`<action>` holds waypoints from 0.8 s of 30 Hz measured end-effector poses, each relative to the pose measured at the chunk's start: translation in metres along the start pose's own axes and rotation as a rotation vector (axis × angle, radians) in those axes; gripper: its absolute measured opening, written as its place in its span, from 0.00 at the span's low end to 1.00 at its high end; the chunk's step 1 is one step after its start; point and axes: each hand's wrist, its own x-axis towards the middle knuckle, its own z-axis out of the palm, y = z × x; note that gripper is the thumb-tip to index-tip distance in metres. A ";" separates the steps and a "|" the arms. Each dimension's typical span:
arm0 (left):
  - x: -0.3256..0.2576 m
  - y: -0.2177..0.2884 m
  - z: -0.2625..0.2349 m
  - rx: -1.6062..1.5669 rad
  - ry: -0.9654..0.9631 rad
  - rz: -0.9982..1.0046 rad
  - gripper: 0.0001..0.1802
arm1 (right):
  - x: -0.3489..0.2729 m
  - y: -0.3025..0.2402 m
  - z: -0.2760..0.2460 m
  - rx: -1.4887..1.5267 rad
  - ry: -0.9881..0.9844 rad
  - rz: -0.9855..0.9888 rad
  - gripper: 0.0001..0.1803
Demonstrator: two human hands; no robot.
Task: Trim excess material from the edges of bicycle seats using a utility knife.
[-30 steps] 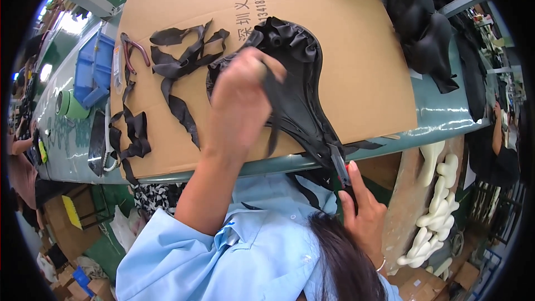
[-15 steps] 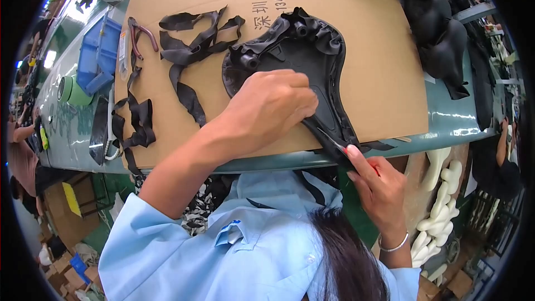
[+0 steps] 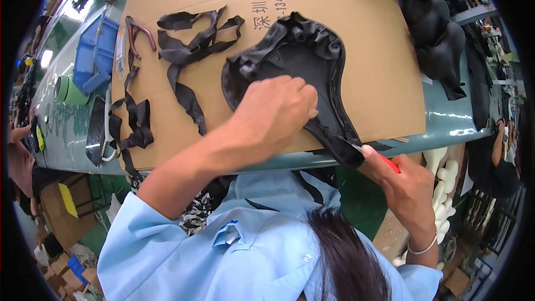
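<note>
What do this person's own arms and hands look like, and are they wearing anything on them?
The left hand and right hand are bare, with no gloves. Both arms have light blue sleeves, leaving the left forearm uncovered. A thin, pale bracelet circles the right wrist; none shows on the left.

Seat (image 3: 316,78) on cardboard sheet (image 3: 384,86) on table (image 3: 460,117), strips (image 3: 185,54) and pliers (image 3: 131,33) at its ten o'clock, bin (image 3: 89,78) at nine, pile (image 3: 440,47) at two, cutting tool (image 3: 393,164) at four.
</note>
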 end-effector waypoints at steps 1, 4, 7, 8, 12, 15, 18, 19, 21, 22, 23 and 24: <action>0.000 0.005 0.002 -0.002 0.002 0.008 0.08 | -0.001 0.005 -0.002 0.107 0.011 0.064 0.32; 0.011 0.015 0.005 -0.068 0.017 0.003 0.06 | -0.002 0.002 0.025 0.603 0.274 0.239 0.32; 0.036 0.009 -0.001 -0.119 -0.170 0.054 0.06 | -0.002 -0.021 0.045 1.109 0.267 0.454 0.33; 0.049 0.000 0.003 -0.222 -0.276 -0.059 0.07 | -0.002 -0.029 0.044 1.195 0.204 0.527 0.32; 0.065 -0.014 -0.002 -0.495 -0.314 -0.244 0.10 | 0.007 -0.047 0.041 1.593 0.024 0.659 0.30; 0.069 -0.013 -0.004 -0.633 -0.323 -0.328 0.08 | 0.025 -0.057 0.033 1.731 -0.036 0.688 0.30; 0.071 -0.017 -0.003 -0.829 -0.314 -0.397 0.07 | 0.031 -0.067 0.032 1.736 -0.081 0.696 0.31; 0.072 -0.018 -0.001 -0.988 -0.287 -0.465 0.07 | 0.033 -0.075 0.031 1.690 -0.060 0.691 0.32; 0.072 -0.019 -0.003 -1.040 -0.255 -0.456 0.06 | 0.035 -0.084 0.026 1.674 -0.014 0.685 0.33; 0.071 -0.020 -0.004 -1.035 -0.262 -0.471 0.06 | 0.037 -0.079 0.025 1.726 -0.102 0.657 0.32; 0.071 -0.022 -0.006 -1.029 -0.268 -0.485 0.06 | 0.038 -0.074 0.023 1.775 -0.192 0.626 0.30; 0.070 -0.025 -0.008 -1.029 -0.265 -0.486 0.06 | 0.038 -0.067 0.019 1.844 -0.271 0.605 0.32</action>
